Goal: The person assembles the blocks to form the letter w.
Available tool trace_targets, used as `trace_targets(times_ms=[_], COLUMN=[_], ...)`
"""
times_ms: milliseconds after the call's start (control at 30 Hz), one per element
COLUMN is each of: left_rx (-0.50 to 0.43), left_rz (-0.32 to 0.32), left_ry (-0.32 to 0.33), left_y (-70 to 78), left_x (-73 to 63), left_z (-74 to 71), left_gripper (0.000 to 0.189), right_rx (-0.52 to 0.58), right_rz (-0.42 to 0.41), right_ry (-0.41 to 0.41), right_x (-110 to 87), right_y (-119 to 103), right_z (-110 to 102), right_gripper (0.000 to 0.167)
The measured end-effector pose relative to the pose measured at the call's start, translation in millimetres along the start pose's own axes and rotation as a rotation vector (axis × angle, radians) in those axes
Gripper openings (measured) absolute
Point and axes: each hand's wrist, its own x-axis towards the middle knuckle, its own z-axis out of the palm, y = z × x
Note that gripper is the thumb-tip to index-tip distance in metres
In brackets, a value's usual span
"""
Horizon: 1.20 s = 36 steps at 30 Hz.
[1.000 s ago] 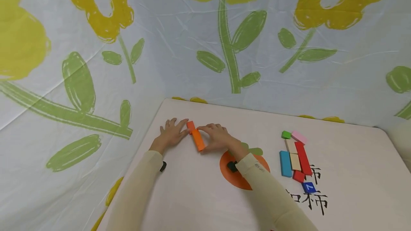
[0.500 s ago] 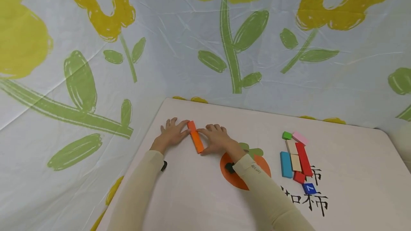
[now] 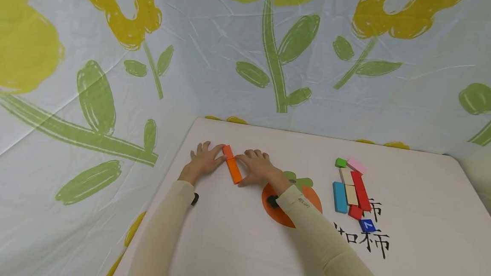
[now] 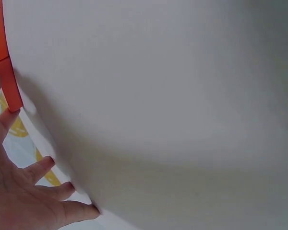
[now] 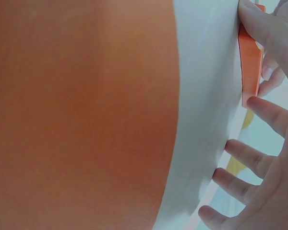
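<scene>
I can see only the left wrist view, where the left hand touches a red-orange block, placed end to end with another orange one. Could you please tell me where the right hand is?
Observer: The right hand is at the orange block, with its thumb and index finger touching it.
Operator: Thank you. Do you see any blocks of a different colour?
Observer: Yes, in the head view a light blue block lies in a group farther to the right.
Operator: And is something printed under the right arm?
Observer: Yes, a round orange fruit print, partly covered by the right sleeve in the head view.
</scene>
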Motion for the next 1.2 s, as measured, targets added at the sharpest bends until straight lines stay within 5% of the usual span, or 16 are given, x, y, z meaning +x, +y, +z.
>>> trace_targets(times_ms=[733,1200], left_rx=[-0.031,-0.041], left_rz=[0.007,-0.009], left_ry=[0.012,-0.044], left_y=[-5.3,12.1], left_x=[1.2,-34.6], left_z=[4.0,12.6], left_gripper=[0.067,0.077], right_rx=[-0.027,0.063], right_rz=[0.012,0.007], right_ry=[-0.006,0.083], right_x=[0.0,-25.3], right_y=[0,8], right_z=[2,-3], right_gripper=[0.086,0.087])
